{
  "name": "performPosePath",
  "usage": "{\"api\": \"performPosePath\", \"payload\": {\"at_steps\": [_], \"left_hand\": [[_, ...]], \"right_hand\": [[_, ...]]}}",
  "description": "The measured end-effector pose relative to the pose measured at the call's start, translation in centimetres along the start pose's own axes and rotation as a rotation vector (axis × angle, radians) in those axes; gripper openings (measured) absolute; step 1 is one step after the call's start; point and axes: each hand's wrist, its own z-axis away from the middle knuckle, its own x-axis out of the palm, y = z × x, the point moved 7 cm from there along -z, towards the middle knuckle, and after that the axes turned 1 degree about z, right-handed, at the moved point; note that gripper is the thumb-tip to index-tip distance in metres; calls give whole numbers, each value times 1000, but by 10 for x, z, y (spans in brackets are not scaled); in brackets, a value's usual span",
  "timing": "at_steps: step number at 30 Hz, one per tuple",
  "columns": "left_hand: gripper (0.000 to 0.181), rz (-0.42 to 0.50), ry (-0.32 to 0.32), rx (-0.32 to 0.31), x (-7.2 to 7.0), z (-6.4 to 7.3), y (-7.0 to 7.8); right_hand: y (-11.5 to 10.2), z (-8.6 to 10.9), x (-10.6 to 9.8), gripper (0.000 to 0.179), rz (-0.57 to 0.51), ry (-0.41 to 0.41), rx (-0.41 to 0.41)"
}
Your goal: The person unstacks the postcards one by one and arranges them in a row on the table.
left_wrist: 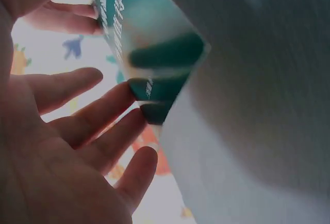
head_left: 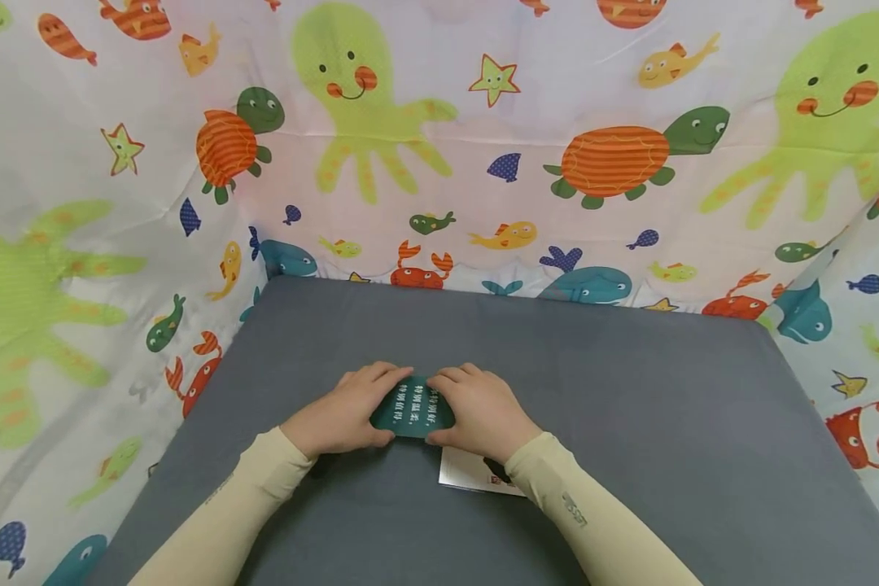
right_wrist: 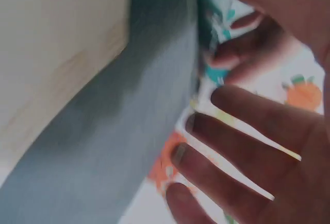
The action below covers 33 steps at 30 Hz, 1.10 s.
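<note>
A dark green card (head_left: 412,413) with lines of white writing is held between both hands over the grey table. My left hand (head_left: 343,413) holds its left side, thumb at the near edge and fingers at the far edge. On the opposite side my right hand (head_left: 483,413) grips the card in the same manner. In the left wrist view the glossy green card (left_wrist: 154,28) tilts, and fingertips meet its edge. Blur covers much of the right wrist view, where the card shows only as a dark strip. Beneath the right wrist lies a white printed sheet or booklet (head_left: 472,472), partly covered.
The grey tabletop (head_left: 630,423) stretches out on both sides of the hands. A white curtain (head_left: 454,98) printed with sea animals hangs along the back and both sides of the table.
</note>
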Motion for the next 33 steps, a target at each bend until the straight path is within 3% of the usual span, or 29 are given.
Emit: {"api": "performPosePath", "payload": {"at_steps": [5,10,17,24,33], "left_hand": [[99,18,0,-96,-26,6,-50],[98,-7,-7,-181,-45,4,-98],[100,43,-44,-212,-55,6,-141],[97,149,-77,-239,-60,11,-155],[103,126,-55,-272,-53,11,-159]], "right_hand": [[-24,-53,12,74,2,1,-38],[-40,-103,27,75,-13,-13,-22],[-57,-143,45,76,-33,-64,2],[-65,-153,47,79,-15,-89,-7],[-60,-150,54,91,-51,-112,-26]]}}
